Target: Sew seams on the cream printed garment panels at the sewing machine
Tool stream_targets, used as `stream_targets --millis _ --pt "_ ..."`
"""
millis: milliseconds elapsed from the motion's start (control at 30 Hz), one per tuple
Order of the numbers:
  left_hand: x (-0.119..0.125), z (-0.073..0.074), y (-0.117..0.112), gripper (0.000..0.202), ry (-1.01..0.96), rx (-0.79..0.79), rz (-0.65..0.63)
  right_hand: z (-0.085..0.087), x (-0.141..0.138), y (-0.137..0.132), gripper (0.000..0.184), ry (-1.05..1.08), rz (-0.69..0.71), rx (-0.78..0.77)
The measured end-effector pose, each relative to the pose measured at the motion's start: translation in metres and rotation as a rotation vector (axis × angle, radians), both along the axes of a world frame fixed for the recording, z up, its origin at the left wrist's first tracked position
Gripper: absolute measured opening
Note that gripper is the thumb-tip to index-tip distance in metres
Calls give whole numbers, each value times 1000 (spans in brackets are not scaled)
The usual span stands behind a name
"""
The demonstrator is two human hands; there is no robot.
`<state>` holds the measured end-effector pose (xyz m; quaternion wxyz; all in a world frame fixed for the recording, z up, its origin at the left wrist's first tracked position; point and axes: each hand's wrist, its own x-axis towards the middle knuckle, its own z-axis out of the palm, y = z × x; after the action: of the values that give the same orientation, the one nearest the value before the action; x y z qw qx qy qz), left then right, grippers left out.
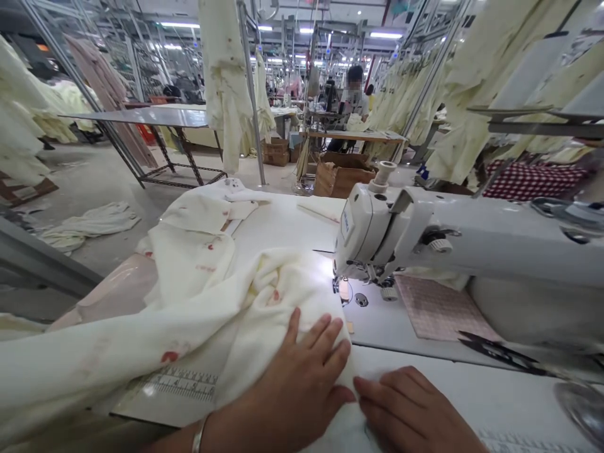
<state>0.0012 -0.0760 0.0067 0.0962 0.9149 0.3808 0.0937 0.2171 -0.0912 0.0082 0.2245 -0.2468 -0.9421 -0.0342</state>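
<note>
The left hand (pixel 302 377), with a metal bangle (pixel 199 435) at its wrist, lies open and flat on a cream garment (pixel 278 296), fingers spread and not clenched. The right hand (pixel 410 415) sits just beside it, fingers loosely bent at the cloth's edge; from this angle it is hard to tell whether they pinch the cloth or only rest there. The garment, bunched and marked with red spots, spreads away from the left hand across the tabletop (pixel 472 390). A printed ruler scale (pixel 182 384) shows beside the cloth, left of that hand. Ahead of the hands stands a white sewing machine (pixel 377 233), its needle end near the cloth. Ahead of the right hand lies a pink checked mat (pixel 438 308), and to its right are dark scissors (pixel 500 352).
</note>
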Motion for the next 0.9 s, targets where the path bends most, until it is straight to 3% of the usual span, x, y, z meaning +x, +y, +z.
stream_targets --millis 233,467,633,800,900 --pt "-12 -3 32 45 -50 40 -24 -5 -11 21 22 32 1 49" --pt "-21 -6 90 37 -46 105 -65 -4 -22 68 19 11 -75 42" --pt "-22 -2 126 32 -15 185 -85 -14 -24 95 17 4 -156 46" --pt "-23 3 157 29 -1 170 -41 -20 -25 98 19 34 -205 73" --pt "-19 -1 149 34 10 177 29 -8 -26 90 20 42 -206 37"
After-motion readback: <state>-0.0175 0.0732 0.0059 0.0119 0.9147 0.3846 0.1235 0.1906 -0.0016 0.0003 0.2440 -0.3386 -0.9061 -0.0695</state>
